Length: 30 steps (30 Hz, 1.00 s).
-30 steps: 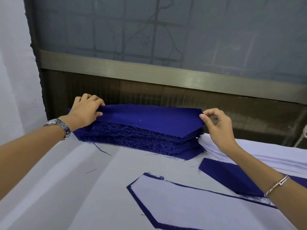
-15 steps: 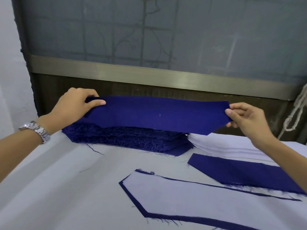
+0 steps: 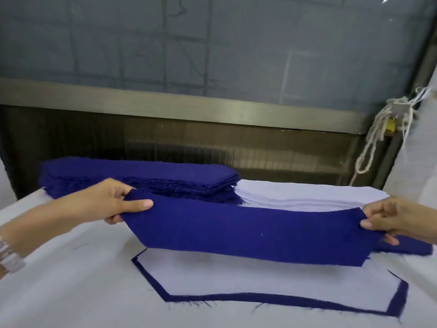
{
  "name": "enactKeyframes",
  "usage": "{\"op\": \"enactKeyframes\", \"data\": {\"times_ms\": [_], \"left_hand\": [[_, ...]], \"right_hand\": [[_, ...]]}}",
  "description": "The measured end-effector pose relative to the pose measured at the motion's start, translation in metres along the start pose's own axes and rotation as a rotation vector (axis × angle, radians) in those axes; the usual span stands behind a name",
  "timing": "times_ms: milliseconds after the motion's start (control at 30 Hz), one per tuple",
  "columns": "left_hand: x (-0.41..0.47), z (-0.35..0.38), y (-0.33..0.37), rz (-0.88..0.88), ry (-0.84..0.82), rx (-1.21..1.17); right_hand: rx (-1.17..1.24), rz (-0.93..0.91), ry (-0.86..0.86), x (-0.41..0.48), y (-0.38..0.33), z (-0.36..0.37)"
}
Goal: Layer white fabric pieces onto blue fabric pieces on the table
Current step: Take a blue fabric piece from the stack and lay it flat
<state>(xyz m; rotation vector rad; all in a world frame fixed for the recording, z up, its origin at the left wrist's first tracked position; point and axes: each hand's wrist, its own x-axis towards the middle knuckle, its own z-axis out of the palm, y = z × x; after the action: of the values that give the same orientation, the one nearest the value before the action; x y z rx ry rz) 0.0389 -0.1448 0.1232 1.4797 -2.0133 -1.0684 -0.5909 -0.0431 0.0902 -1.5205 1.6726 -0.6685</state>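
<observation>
White-covered counter (image 3: 71, 292) under a grey screened window. On it: blue stack (image 3: 142, 174) at 11 o'clock, white stack (image 3: 307, 195) at 1 o'clock, finished white-on-blue pair (image 3: 260, 280) at 6. One blue piece (image 3: 248, 235) hangs mid-frame just above that pair, stretched between both hands. The left hand (image 3: 101, 204) fingers (image 3: 139, 204) pinch its 9 o'clock end, and the right hand (image 3: 397, 221) pinches its 3 o'clock end. Risks: it lands overlapping the finished pair and drags the white layer askew. Limp cloth could fold or crease if one pinch releases early.
</observation>
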Motion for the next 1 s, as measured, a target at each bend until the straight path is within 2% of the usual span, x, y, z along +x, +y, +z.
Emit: {"op": "enactKeyframes", "data": {"times_ms": [100,200,367,467,567,1000], "left_hand": [[-0.005,0.016,-0.004,-0.042,-0.105,-0.037],[-0.008,0.029,-0.012,-0.038,-0.176,-0.08],[-0.016,0.04,-0.021,-0.094,-0.231,0.033],[-0.022,0.044,-0.022,-0.128,-0.254,0.106],[-0.024,0.046,-0.022,-0.138,-0.256,0.067],[-0.021,0.054,-0.028,-0.116,-0.142,0.056]], "right_hand": [[0.043,0.021,-0.057,-0.002,0.022,-0.003],[0.065,0.016,-0.189,-0.002,0.029,0.003],[0.08,0.019,-0.351,0.007,0.03,0.015],[0.068,0.031,-0.373,0.007,0.042,0.012],[0.072,0.041,-0.381,0.011,0.051,0.012],[-0.002,0.074,-0.377,0.009,0.051,0.02]]}}
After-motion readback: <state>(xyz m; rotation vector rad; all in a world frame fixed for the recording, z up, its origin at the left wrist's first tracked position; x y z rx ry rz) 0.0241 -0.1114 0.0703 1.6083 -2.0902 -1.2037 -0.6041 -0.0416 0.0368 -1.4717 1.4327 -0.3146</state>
